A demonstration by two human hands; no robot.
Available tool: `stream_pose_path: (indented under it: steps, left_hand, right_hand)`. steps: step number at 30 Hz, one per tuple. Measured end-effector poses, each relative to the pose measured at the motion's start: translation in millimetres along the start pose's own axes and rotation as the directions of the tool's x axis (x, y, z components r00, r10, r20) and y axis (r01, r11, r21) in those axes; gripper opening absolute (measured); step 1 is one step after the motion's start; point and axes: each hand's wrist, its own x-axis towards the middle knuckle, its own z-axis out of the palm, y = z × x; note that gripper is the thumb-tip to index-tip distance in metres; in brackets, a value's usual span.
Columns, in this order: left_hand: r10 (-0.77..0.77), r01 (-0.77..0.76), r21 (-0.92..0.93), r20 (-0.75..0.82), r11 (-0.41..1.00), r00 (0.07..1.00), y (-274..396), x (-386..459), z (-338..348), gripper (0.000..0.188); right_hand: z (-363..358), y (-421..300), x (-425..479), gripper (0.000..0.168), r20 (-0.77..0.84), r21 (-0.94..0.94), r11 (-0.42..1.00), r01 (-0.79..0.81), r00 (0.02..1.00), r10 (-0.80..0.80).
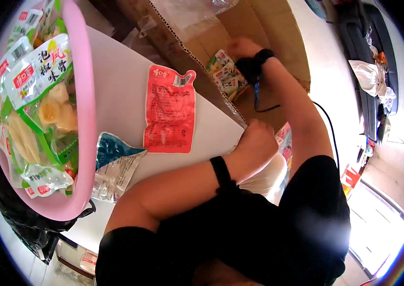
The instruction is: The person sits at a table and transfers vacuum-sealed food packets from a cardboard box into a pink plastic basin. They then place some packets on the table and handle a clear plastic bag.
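Observation:
My left hand [257,148] is at the near edge of an open cardboard box [284,32], its fingers curled at the box's rim; whether they grip the cardboard is hard to see. My right hand [244,47] is inside the box, blurred, above several small snack packets [227,77] lying on the box's bottom. What it holds, if anything, cannot be made out. Left of the box, a red plastic pouch [170,111] lies flat on the white table [116,71]. A pink plastic basin [89,107] full of sealed food packets [44,82] stands at the far left.
A crumpled blue and silver wrapper [118,161] lies between the basin and my left forearm. Clear plastic film [191,12] hangs over the box's far part. A black cable [327,114] runs behind my right arm. Black couch-like furniture [363,71] stands at the right.

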Motion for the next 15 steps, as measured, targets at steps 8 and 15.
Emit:
stream_pose_path:
  steps: [8, 15]
  left_hand:
    - [-0.014, 0.014, 0.012, -0.039, 1.0, 0.999, -4, 0, 3, 0.012]
    - [-0.021, 0.02, -0.008, -0.06, 1.0, 0.998, -5, -3, -1, 0.012]
  right_hand:
    - [45, -6, 8, 0.035, 0.293, -0.226, 0.965, 0.136, 0.954, -0.066]
    - [-32, -6, -28, 0.022, -0.015, 0.254, 0.965, 0.066, 0.998, -0.064]
